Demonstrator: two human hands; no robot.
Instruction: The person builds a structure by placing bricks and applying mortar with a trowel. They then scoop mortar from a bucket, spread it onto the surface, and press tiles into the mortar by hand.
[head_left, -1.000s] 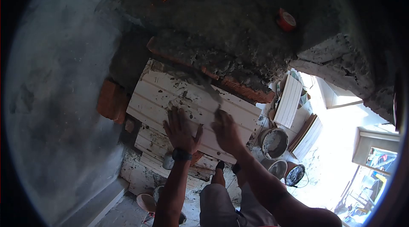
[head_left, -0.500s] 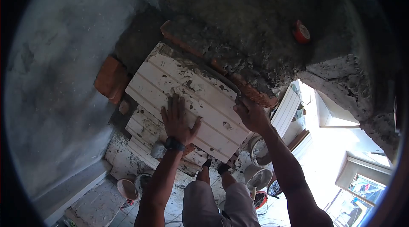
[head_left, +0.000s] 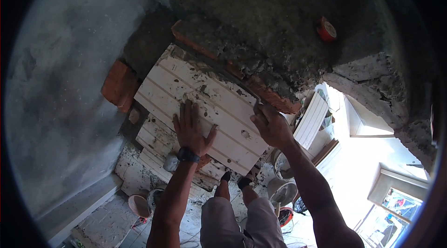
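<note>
A white grooved panel (head_left: 223, 122), spotted with mortar, lies slanted against the mortar-covered brick edge (head_left: 274, 97). Flat on its lower left part rests my left hand (head_left: 192, 131), fingers spread, a dark watch on the wrist. My right hand (head_left: 270, 124) is curled at the panel's right edge around a dark tool, whose thin blade runs along the upper edge; most of the tool is hidden by the fingers.
An orange brick (head_left: 120, 85) stands by the grey wall (head_left: 70, 71) at left. A red tape measure (head_left: 327, 30) lies on the dark surface above. Below are buckets (head_left: 281, 192), a grey lump (head_left: 171, 162) and more panels (head_left: 311, 120). A broken concrete edge (head_left: 372, 90) is at right.
My right hand has shifted slightly left along the panel edge, and less of the tool's blade shows. My left hand stays flat on the panel. The whole view has shifted slightly.
</note>
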